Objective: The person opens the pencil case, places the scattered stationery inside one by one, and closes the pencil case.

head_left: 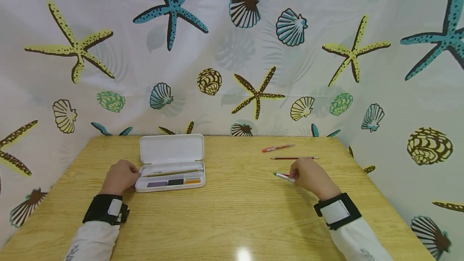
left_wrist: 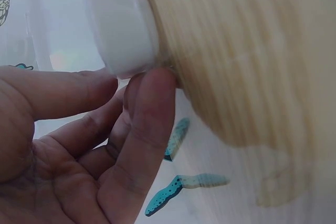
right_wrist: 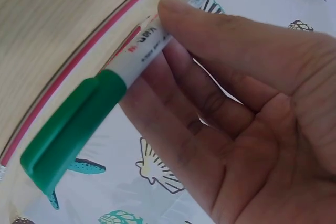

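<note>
Pens and pencils are spread over the right half of a wooden table (head_left: 232,220), and one of them, a green-capped pen (head_left: 284,177), is pinched by the right hand (head_left: 310,177) between thumb and curled fingers. In the right wrist view the pen's white barrel is seen pressed under the thumb, with the green cap (right_wrist: 68,135) projecting well past the fingers; its long axis is laid roughly across the table, cap pointing left toward the open white pencil case (head_left: 171,163). That case is steadied at its left end by the left hand (head_left: 119,177), whose fingertips (left_wrist: 152,93) are set against the rounded corner of the tray; they are bent lightly there, touching rather than wrapped round it. The hands are held well apart, one at each side of the table's middle. The case lies to the left of the held pen, its lid stood open toward the back and its tray aligned left to right, nearly parallel to the pen. A red pencil (head_left: 294,158) and a red pen (head_left: 278,148) are left beyond the right hand, nearer to it than to the left.
</note>
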